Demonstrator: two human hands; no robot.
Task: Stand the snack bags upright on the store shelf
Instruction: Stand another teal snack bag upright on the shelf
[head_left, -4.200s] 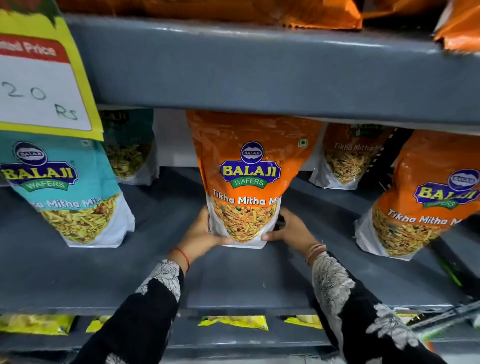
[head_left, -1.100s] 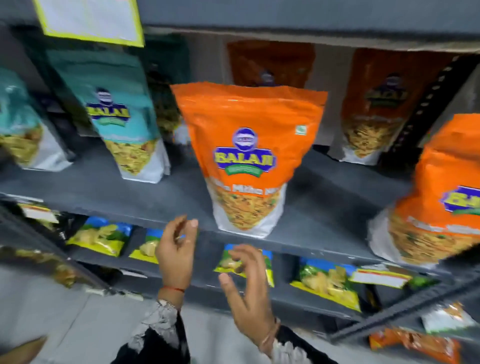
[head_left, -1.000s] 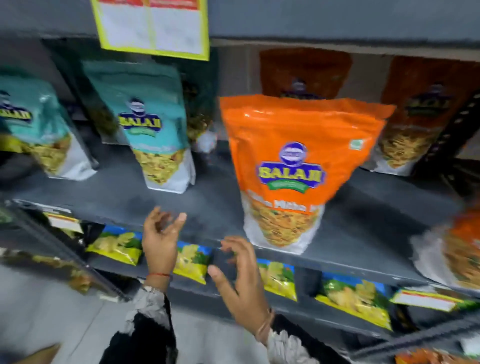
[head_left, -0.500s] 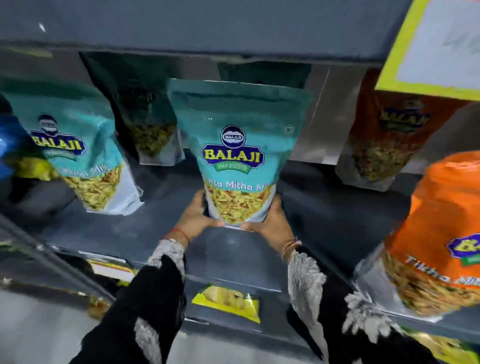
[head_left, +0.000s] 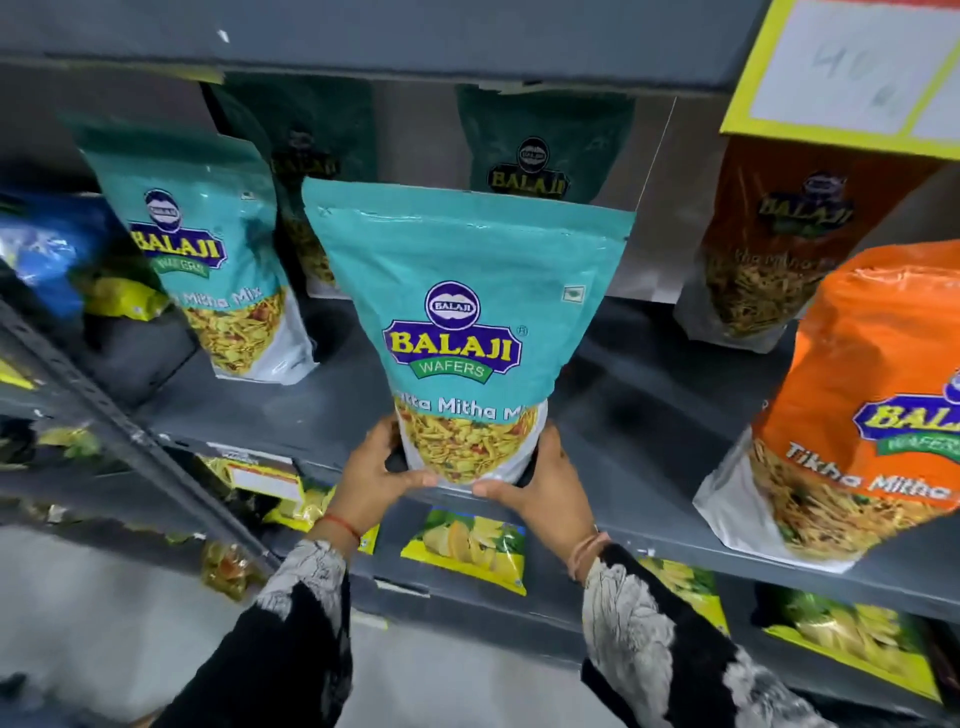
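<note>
Having left the orange bag (head_left: 862, 395) standing, left hand (head_left: 371, 475) and right hand (head_left: 548, 491) are now clasping the teal bag (head_left: 460, 332) base, seating it upright on the shelf (head_left: 649, 415)

Both hands are now clasping the base of a teal snack bag (head_left: 462, 332), the left hand (head_left: 371, 475) and right hand (head_left: 545, 488) having left the orange bag (head_left: 872, 415), which is standing released, apparently upright, to the right.
</note>
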